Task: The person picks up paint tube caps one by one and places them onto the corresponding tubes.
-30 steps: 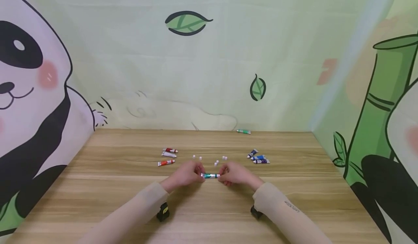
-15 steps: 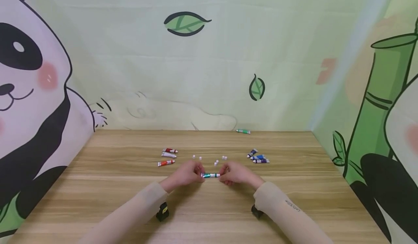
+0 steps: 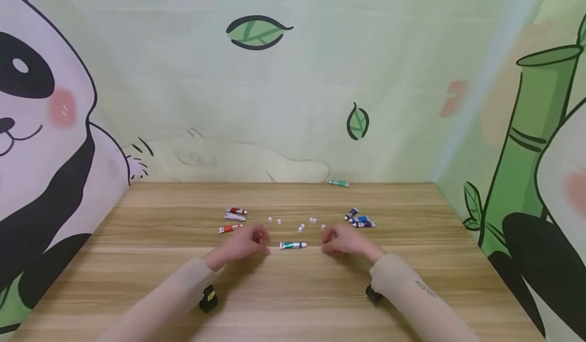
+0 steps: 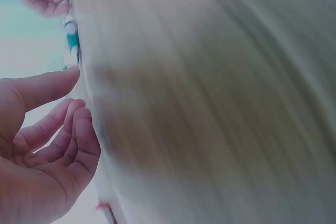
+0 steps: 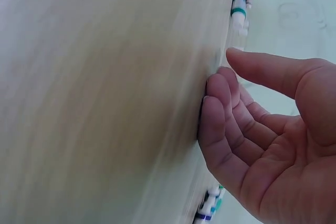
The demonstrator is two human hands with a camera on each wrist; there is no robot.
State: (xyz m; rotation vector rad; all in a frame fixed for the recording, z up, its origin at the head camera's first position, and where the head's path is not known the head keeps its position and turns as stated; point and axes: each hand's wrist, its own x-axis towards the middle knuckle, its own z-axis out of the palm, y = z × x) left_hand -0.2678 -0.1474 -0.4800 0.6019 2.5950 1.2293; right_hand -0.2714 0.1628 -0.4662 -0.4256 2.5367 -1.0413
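A teal paint tube (image 3: 292,245) with a white cap lies crosswise on the wooden table, between the two hands and touched by neither. My left hand (image 3: 247,241) is just left of its flat end, fingers loosely curled with a gap between thumb and fingertips in the left wrist view. On the other side, my right hand (image 3: 344,240) rests low by the table near the cap end. The right wrist view shows its thumb (image 5: 262,69) apart from the bent fingers, holding nothing.
Several small white caps (image 3: 300,228) lie scattered behind the teal tube. Red, white and orange tubes (image 3: 231,228) sit at left. Blue and purple tubes (image 3: 361,220) are grouped at right. A green tube (image 3: 339,183) lies at the table's back edge by the panda-printed backdrop.
Both hands have let go of the teal tube and moved apart, the left one leftward and the right one rightward. The tube stays on the table.
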